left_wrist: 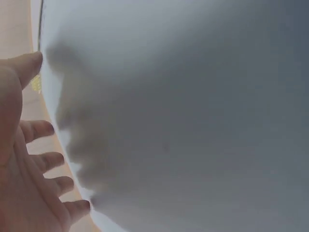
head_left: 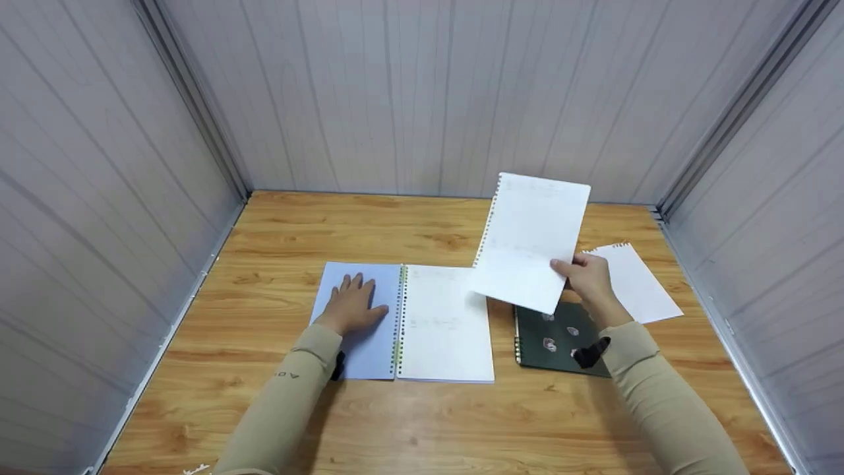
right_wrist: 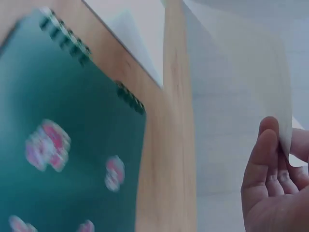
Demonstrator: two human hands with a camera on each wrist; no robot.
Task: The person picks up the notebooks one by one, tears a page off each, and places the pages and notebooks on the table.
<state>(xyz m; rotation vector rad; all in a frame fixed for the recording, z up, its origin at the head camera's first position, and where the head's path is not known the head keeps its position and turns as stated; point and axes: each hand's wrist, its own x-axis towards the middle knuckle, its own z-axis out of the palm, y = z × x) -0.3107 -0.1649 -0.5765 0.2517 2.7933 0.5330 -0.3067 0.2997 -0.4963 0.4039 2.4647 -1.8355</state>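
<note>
My left hand [head_left: 354, 307] rests with spread fingers on the blue inside cover [head_left: 369, 363] of an open ring-bound notebook. White pages [head_left: 445, 330] lie flat on the notebook's right half. In the left wrist view the left hand [left_wrist: 34, 154] has its fingers extended over the pale cover [left_wrist: 193, 121]. Above the table my right hand [head_left: 590, 280] pinches a loose white sheet [head_left: 534, 231] by its lower right edge, thumb on the near face. The sheet has punched holes down its left side. In the right wrist view the right hand [right_wrist: 275, 183] grips the paper [right_wrist: 265, 72].
A dark green spiral notebook [head_left: 560, 336] with pink flower-like spots lies under the right forearm. Behind it another white sheet [head_left: 639, 284] with a torn-hole edge lies on the wooden table [head_left: 422, 422]. Pale panel walls [head_left: 435, 99] enclose the back and sides. White scraps [head_left: 196, 469] lie at the front left.
</note>
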